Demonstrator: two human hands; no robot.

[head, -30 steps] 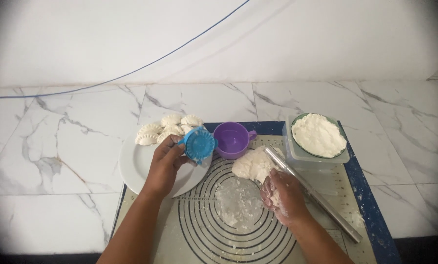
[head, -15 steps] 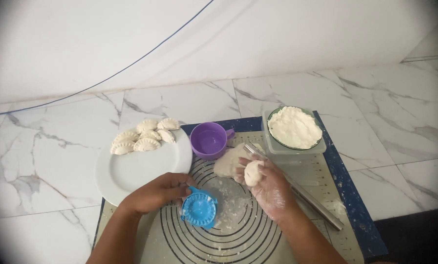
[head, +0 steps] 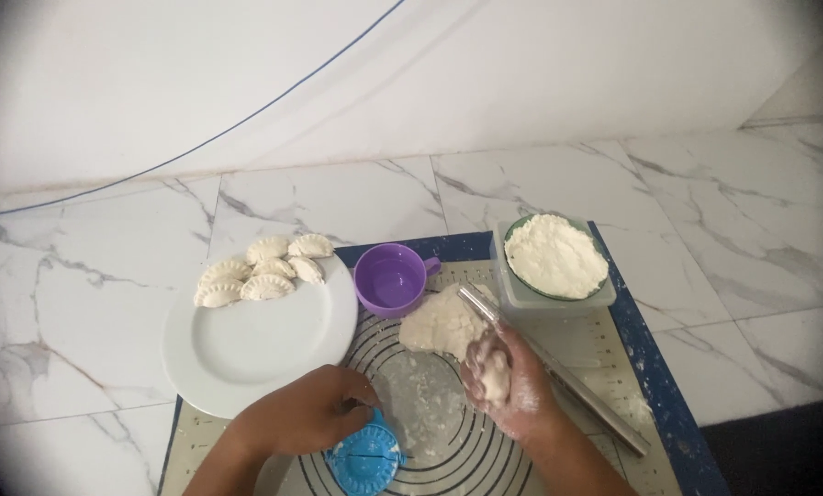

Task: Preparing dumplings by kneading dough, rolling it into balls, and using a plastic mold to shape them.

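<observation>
Head view looks down on two bare hands working over a pastry mat (head: 604, 367) printed with rings. Left hand (head: 306, 418) lies palm down, fingers curled over the top edge of a blue dumpling press (head: 365, 456), which sits on the mat just below and to the right of that hand. Right hand (head: 503, 381), dusted with flour, is cupped and closed around a small dough ball (head: 494, 369). Just above the right hand rests a larger dough lump (head: 441, 321), touching the mat. A metal rolling pin (head: 567, 381) runs diagonally behind the right hand, from beside the lump toward the lower right. Up and left of the left hand stands a white plate (head: 255, 344) with folded dumplings (head: 260, 271) on its far edge. Between the hands, farther up, sits a purple cup (head: 391, 278). Above the right hand is a container of white filling (head: 555, 257).
</observation>
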